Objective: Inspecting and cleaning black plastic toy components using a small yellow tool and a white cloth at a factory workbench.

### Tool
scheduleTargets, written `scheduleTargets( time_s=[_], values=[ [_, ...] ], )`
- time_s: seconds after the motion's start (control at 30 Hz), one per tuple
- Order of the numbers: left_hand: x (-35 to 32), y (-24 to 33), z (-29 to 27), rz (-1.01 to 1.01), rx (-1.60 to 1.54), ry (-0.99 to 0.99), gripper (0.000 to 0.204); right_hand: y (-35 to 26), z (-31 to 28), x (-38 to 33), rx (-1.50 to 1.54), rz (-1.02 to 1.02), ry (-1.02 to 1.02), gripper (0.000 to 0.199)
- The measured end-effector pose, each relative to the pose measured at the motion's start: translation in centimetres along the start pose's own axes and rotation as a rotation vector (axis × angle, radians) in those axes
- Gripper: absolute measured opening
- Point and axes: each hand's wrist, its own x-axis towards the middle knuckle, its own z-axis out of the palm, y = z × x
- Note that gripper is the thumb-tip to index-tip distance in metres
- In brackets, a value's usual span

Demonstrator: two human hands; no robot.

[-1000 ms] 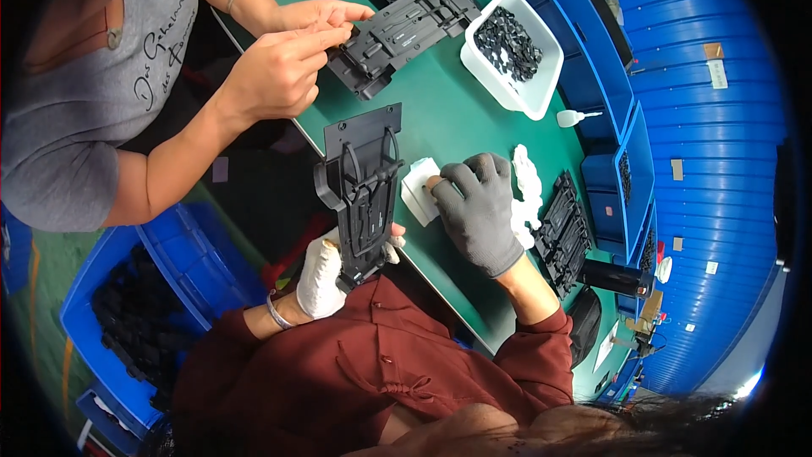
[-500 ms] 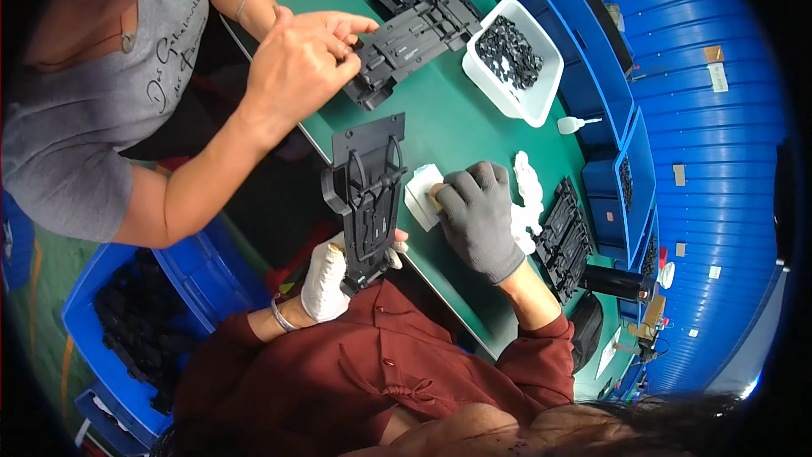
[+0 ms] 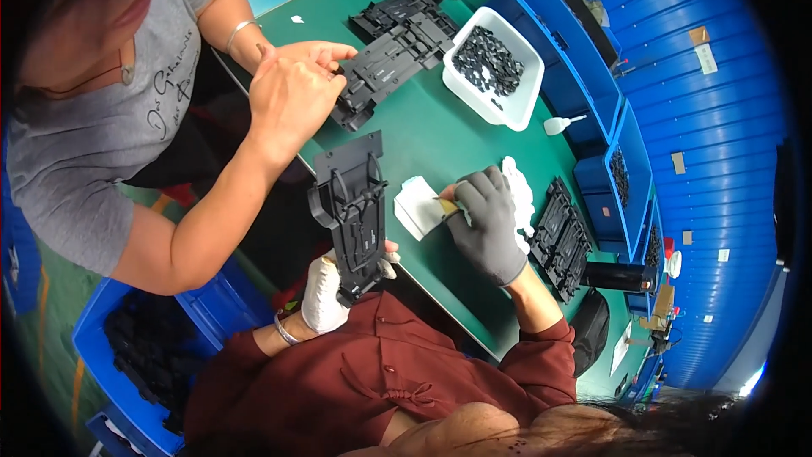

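My left hand [image 3: 325, 294], in a white glove, grips the lower end of a long black moulded plastic part [image 3: 360, 224], which stands up in front of me past the table edge. My right hand [image 3: 485, 224] wears a grey glove and is over the green table. Its thumb and fingers are pinched at a small yellowish thing, too small and covered to name. Close beside those fingertips lies a white block-like pad [image 3: 417, 208]. Crumpled white cloth or gloves [image 3: 518, 195] lie just beyond my right hand.
Across to the left, a co-worker's hands [image 3: 296, 85] are at another black part [image 3: 393, 59]. A white tub [image 3: 531, 101] holds small black pieces. Blue bins [image 3: 600, 186] line the far edge; more black parts [image 3: 562, 241] lie right. A blue crate [image 3: 93, 338] stands lower left.
My right hand has lifted slightly back from the white pad, showing more of the yellowish thing. The black part in my left hand has tilted a little. The whole view has shifted slightly.
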Motion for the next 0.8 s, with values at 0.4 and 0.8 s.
scheduleTargets(
  time_s=[0.4, 0.8],
  values=[
    [0.2, 0.5, 0.4, -0.048, 0.050, -0.002, 0.103, 2.1, -1.2, 0.1, 0.230, 0.385, -0.320, 0.011],
    [0.1, 0.5, 0.5, -0.060, 0.052, 0.012, 0.103, 2.5, 0.6, -0.2, 0.058, 0.303, -0.254, 0.012]
  ],
)
